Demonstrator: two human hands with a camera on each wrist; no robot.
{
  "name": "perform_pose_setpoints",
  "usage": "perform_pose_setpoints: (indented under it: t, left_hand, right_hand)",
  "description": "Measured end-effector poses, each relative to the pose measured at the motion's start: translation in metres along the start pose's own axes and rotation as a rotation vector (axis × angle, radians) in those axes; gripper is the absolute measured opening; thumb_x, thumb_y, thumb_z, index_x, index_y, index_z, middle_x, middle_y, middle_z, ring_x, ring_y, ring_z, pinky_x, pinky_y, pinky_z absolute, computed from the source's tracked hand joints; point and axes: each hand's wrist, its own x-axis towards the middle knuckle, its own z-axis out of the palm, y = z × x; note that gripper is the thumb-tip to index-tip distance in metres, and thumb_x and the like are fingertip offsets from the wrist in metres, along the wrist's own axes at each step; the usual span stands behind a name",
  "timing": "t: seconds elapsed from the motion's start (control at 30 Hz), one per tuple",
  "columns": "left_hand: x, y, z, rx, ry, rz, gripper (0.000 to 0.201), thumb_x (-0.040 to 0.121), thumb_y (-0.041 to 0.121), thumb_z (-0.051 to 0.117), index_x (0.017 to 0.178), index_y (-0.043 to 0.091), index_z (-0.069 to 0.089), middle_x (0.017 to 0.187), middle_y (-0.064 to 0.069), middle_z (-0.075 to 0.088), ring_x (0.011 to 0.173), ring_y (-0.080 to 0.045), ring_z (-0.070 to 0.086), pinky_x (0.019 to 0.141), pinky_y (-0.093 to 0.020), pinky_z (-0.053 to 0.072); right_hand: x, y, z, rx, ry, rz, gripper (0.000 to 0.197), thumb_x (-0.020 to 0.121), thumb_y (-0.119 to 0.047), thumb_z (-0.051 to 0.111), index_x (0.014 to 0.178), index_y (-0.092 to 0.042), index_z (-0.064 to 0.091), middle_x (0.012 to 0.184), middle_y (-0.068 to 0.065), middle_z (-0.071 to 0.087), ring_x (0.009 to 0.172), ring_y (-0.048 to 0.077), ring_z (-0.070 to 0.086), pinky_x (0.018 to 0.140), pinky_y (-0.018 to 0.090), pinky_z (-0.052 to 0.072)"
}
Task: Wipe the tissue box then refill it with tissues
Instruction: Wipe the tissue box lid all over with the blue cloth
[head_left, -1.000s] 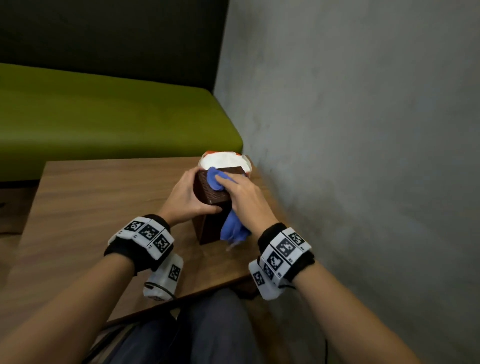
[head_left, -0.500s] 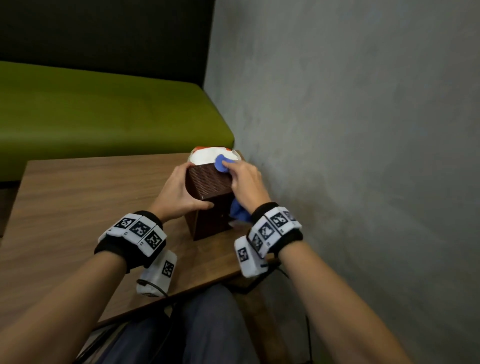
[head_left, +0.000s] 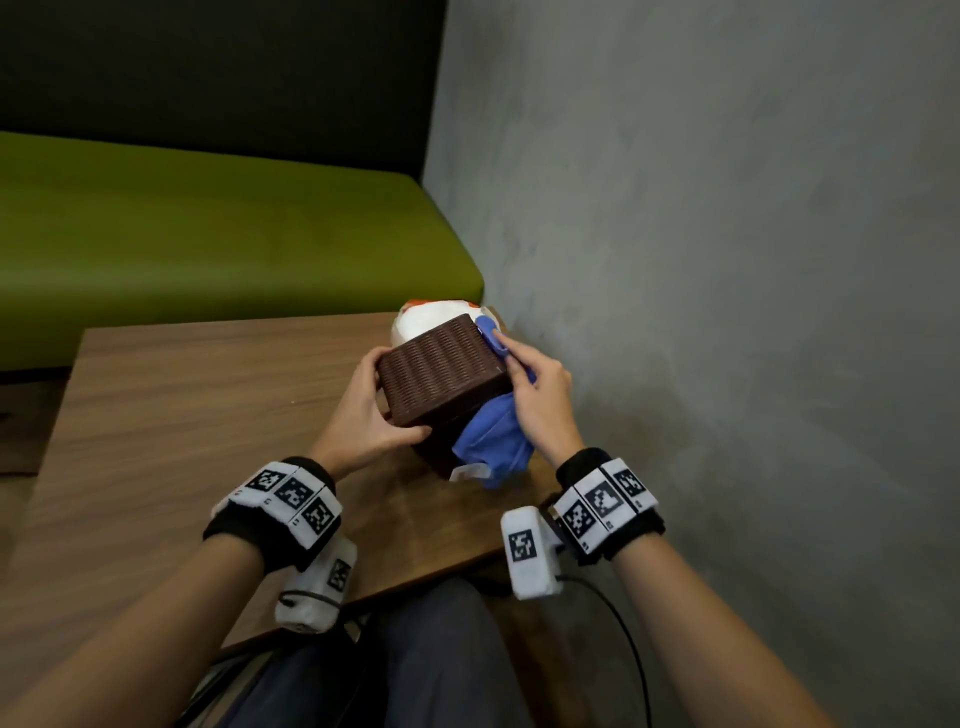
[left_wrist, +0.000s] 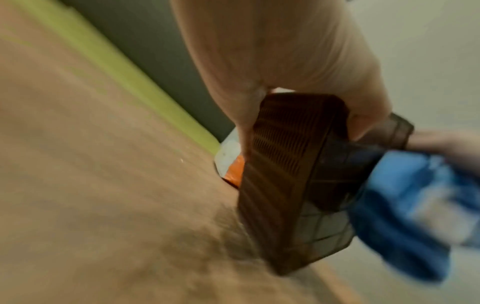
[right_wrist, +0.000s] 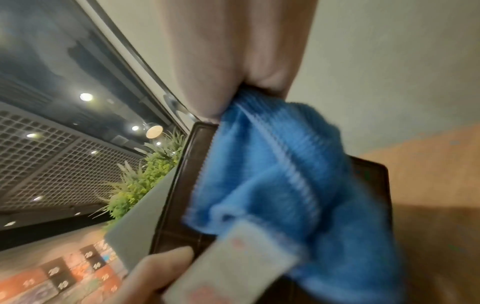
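Fingers (head_left: 367, 364) of left hand (head_left: 363, 421) curled round tilted brown woven box (head_left: 441, 364), right hand (head_left: 543, 405) pinching blue cloth (head_left: 493, 441) against its three o'clock side, box at two o'clock corner of wooden table (head_left: 208, 415)

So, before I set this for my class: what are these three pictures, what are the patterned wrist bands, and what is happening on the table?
No machine here: a person works with bare hands. The patterned bands on both wrists carry small cameras. The wide picture comes from a head camera looking down; the two blurry close-ups come from the wrist cameras, looking along each hand. The left hand grips a brown ribbed box, tilted over the wooden table. The right hand holds a blue cloth against the box's side, apparently wiping it. Behind the box sits a white and orange thing I cannot identify.
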Motion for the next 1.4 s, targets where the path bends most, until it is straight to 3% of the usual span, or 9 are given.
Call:
perform_pose_setpoints:
  t: [0.13, 0.27, 0.4, 0.5, 0.63, 0.83, 1.03, 1.23, 1.4]
  left_hand:
    - [0.004, 0.005, -0.029, 0.301, -0.138, -0.008, 0.126, 0.039, 0.055, 0.064, 0.145, 0.01, 0.014, 0.142, -0.011, 0.029, 0.128, -0.017, 0.033, 0.103, -0.024, 0.027]
    - [0.004, 0.004, -0.032, 0.333, -0.176, -0.068, 0.127, 0.047, 0.046, 0.077, 0.148, 0.016, 0.006, 0.144, -0.011, 0.029, 0.134, -0.024, 0.032, 0.104, -0.031, 0.031]
    - [-0.004, -0.003, -0.027, 0.259, -0.118, -0.011, 0.133, 0.039, 0.053, 0.067, 0.148, 0.014, 0.002, 0.145, -0.007, 0.029, 0.135, -0.019, 0.031, 0.104, -0.025, 0.027]
    - [-0.001, 0.004, -0.025, 0.252, -0.112, 0.042, 0.13, 0.041, 0.053, 0.065, 0.148, 0.012, 0.004, 0.138, -0.001, 0.033, 0.128, -0.01, 0.033, 0.101, -0.023, 0.03]
    - [0.01, 0.011, -0.025, 0.419, -0.197, 0.033, 0.13, 0.034, 0.06, 0.06, 0.145, 0.005, 0.02, 0.135, -0.011, 0.038, 0.125, -0.021, 0.04, 0.097, -0.018, 0.031]
    - [0.013, 0.017, -0.014, 0.506, -0.255, 0.01, 0.113, 0.041, 0.052, 0.071, 0.138, 0.005, 0.036, 0.131, -0.016, 0.031, 0.125, -0.025, 0.034, 0.097, -0.02, 0.027]
    - [0.015, 0.019, -0.02, 0.499, -0.241, -0.001, 0.116, 0.028, 0.057, 0.055, 0.132, 0.006, 0.045, 0.114, -0.006, 0.032, 0.116, -0.021, 0.036, 0.092, -0.019, 0.03]
    - [0.019, 0.028, -0.011, 0.549, -0.28, -0.027, 0.126, 0.025, 0.059, 0.054, 0.137, 0.003, 0.038, 0.13, -0.018, 0.033, 0.124, -0.027, 0.036, 0.097, -0.02, 0.03]
    - [0.018, 0.02, -0.02, 0.492, -0.233, -0.017, 0.121, 0.026, 0.056, 0.059, 0.136, 0.007, 0.042, 0.115, -0.005, 0.033, 0.122, -0.026, 0.039, 0.095, -0.024, 0.034]
  right_hand:
    - [-0.013, -0.013, 0.011, -0.066, -0.129, -0.227, 0.037, 0.087, 0.013, 0.045, 0.119, 0.0, 0.058, 0.123, 0.019, 0.061, 0.111, 0.014, 0.052, 0.093, -0.004, 0.032]
    - [-0.029, -0.011, 0.034, -0.178, -0.16, -0.296, 0.04, 0.088, 0.009, 0.045, 0.125, -0.004, 0.054, 0.129, 0.018, 0.056, 0.121, 0.026, 0.052, 0.105, 0.03, 0.04]
    - [-0.035, -0.016, 0.048, -0.357, -0.248, -0.392, 0.051, 0.082, 0.016, 0.047, 0.127, -0.006, 0.051, 0.13, 0.019, 0.056, 0.121, 0.031, 0.051, 0.106, 0.038, 0.039]
    - [-0.045, -0.015, 0.057, -0.445, -0.293, -0.398, 0.054, 0.079, 0.016, 0.05, 0.128, -0.006, 0.051, 0.131, 0.02, 0.055, 0.123, 0.033, 0.05, 0.108, 0.045, 0.038]
    - [-0.035, -0.002, 0.052, -0.536, -0.325, -0.286, 0.052, 0.083, 0.01, 0.05, 0.131, -0.008, 0.047, 0.138, 0.02, 0.048, 0.129, 0.033, 0.042, 0.111, 0.042, 0.033]
    - [-0.002, 0.006, 0.048, -0.628, -0.169, -0.024, 0.036, 0.083, 0.006, 0.046, 0.116, -0.005, 0.057, 0.119, 0.021, 0.059, 0.112, 0.037, 0.051, 0.093, 0.045, 0.044]
    - [-0.032, -0.015, 0.055, -0.494, -0.377, -0.336, 0.051, 0.077, 0.011, 0.051, 0.126, -0.003, 0.051, 0.134, 0.022, 0.051, 0.123, 0.035, 0.046, 0.106, 0.043, 0.035]
    - [0.004, 0.012, 0.03, -0.588, -0.223, -0.071, 0.041, 0.081, 0.007, 0.047, 0.119, -0.004, 0.058, 0.126, 0.02, 0.058, 0.118, 0.036, 0.052, 0.099, 0.044, 0.041]
    - [-0.037, -0.013, 0.055, -0.497, -0.384, -0.307, 0.047, 0.078, 0.011, 0.052, 0.124, -0.002, 0.054, 0.132, 0.024, 0.053, 0.122, 0.037, 0.047, 0.106, 0.045, 0.036]
